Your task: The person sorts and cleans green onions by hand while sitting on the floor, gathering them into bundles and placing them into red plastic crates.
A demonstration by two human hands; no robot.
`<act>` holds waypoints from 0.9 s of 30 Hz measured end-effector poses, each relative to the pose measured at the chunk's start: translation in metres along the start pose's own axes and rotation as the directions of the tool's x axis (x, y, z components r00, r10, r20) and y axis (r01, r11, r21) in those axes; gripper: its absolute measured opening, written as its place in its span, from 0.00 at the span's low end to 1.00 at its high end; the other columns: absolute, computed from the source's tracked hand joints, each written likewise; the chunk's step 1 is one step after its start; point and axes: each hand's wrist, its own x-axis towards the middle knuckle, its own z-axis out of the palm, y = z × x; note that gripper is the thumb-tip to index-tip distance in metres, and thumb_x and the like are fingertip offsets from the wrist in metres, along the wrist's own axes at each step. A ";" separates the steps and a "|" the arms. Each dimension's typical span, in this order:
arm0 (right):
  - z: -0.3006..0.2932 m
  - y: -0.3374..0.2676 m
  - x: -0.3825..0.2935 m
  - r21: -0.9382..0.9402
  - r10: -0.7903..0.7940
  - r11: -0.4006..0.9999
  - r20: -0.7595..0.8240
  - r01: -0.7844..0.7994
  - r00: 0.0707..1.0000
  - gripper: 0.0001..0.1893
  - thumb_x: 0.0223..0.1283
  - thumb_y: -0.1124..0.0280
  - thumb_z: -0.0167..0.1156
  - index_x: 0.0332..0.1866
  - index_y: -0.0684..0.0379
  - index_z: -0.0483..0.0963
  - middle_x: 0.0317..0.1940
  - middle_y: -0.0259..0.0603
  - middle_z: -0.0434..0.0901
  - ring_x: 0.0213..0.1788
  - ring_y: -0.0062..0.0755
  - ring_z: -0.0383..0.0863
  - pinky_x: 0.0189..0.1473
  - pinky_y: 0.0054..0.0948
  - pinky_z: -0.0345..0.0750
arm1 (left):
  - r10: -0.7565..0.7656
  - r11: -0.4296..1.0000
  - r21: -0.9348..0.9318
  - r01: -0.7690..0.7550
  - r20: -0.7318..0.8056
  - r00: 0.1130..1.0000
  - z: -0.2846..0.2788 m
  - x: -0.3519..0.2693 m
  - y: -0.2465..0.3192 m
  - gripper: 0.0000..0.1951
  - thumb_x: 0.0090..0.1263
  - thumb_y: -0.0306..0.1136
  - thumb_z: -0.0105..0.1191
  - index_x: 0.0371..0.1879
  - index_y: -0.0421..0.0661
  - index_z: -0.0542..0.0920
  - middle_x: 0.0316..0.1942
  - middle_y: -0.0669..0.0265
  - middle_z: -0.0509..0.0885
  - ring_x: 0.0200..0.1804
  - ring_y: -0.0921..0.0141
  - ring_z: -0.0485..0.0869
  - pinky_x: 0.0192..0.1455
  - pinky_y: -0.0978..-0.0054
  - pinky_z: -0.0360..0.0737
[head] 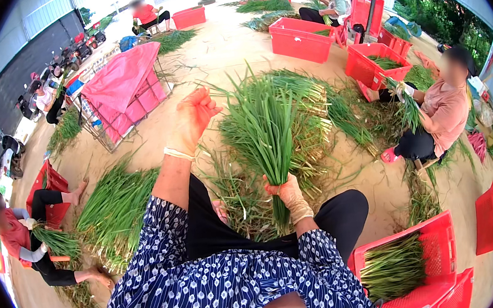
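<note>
In my right hand (290, 196), which wears a thin translucent glove, is an upright bunch of long flat green leaves, probably garlic chives (267, 138). The fingers wrap around its lower stems, and the leaf tips fan out away from me. My left hand (195, 121), gloved too, is raised to the left of the bunch, apart from it. Its fingers are curled in, with nothing plainly seen between them. Just beyond the bunch lies a large heap of the same greens (298, 90), pale stem ends facing right. Loose trimmings (242, 204) litter the floor between my legs.
Another pile of greens (117, 208) lies to my left. A red plastic crate (439, 251) holding greens stands close at my right. Co-workers sit on both sides, handling bunches. Farther off are a pink-covered metal-frame cage (124, 81) and a red crate (300, 42).
</note>
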 end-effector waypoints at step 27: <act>0.003 -0.007 -0.008 -0.207 0.018 0.978 0.069 -0.003 0.997 0.21 0.46 0.93 0.67 0.48 0.64 0.80 0.43 0.43 0.86 0.35 0.30 0.85 0.38 0.34 0.84 | 0.400 0.443 0.895 0.055 -0.252 0.881 0.035 -0.029 0.022 0.15 0.70 0.44 0.62 0.38 0.43 0.88 0.24 0.72 0.80 0.28 0.80 0.75 0.31 0.78 0.71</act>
